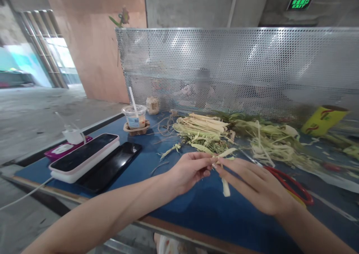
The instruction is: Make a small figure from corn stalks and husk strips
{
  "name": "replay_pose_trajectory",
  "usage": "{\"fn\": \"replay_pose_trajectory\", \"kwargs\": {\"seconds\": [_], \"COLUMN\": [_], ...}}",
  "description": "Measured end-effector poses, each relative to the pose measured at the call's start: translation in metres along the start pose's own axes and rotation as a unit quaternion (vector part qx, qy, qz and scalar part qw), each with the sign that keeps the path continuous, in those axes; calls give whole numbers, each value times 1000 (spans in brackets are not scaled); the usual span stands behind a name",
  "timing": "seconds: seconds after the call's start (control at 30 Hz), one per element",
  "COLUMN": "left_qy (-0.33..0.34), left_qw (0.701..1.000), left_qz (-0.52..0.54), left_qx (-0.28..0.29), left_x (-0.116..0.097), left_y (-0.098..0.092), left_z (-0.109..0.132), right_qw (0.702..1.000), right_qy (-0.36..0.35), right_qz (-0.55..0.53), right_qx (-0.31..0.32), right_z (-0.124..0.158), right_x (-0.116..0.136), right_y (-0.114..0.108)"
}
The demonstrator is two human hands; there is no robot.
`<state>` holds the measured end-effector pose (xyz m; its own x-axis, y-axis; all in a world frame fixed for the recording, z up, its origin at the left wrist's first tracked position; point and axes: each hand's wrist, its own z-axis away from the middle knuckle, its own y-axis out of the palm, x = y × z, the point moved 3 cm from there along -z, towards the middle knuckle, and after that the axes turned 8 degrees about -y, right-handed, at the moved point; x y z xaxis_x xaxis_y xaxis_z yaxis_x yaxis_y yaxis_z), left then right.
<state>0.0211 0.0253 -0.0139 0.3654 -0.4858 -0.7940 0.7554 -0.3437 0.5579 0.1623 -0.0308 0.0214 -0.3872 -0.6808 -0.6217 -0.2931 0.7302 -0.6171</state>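
Note:
Over the front middle of the blue table [190,213], my left hand [193,170] and my right hand [252,179] meet fingertip to fingertip. Both pinch pale green strips of what looks like corn husk [226,188]. One end hangs below my fingers, and other ends stick out above them; the point where they cross is hidden by my fingertips. Just behind lies a stack of flat husk strips [202,125] with thin, frayed green bits around it. Beside my right hand are red-handled scissors [300,192], partly covered by that hand.
At left are a phone on a thick white block [86,153], a black phone [112,166] and a purple box [63,149]. A drink cup [134,115] stands in a cardboard holder. Loose husks [269,138] and a yellow cylinder [324,120] lie right. A perforated metal screen [238,67] stands behind.

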Motion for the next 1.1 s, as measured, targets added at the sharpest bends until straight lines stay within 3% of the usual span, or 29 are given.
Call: {"fn": "replay_pose_trajectory", "kwargs": {"seconds": [0.13,0.27,0.4,0.53,0.6,0.63,0.83,0.93,1.0,1.03,1.1], "left_qy": [48,77,91,97,90,87,100,95,96,100,113], "left_qw": [997,993,992,992,992,992,992,993,994,993,991], "left_qz": [-53,-87,-86,-69,-66,-68,-64,-62,-47,-39,-33], "left_qx": [15,0,-4,-42,-62,-64,-35,-24,-37,-46,-62], "left_x": [-1,-1,-2,-3,-3,-3,-2,-1,0,0,0], "left_y": [2,5,9,7,6,6,7,7,6,6,4], "left_z": [0,2,3,0,-2,-3,-3,-4,-6,-7,-8], "right_qw": [992,954,922,844,802,797,900,903,861,820,695], "right_qy": [84,222,308,450,494,499,360,356,434,487,580], "right_qz": [-81,-165,-153,-216,-267,-274,-149,-141,-195,-245,-382], "right_qx": [-41,-115,-179,-196,-202,-204,-195,-193,-181,-174,-189], "right_z": [6,5,-2,0,3,3,1,1,3,5,10], "right_x": [-1,-3,-2,-4,-6,-6,-5,-6,-9,-11,-13], "right_y": [3,9,11,22,29,31,25,23,29,35,48]}}
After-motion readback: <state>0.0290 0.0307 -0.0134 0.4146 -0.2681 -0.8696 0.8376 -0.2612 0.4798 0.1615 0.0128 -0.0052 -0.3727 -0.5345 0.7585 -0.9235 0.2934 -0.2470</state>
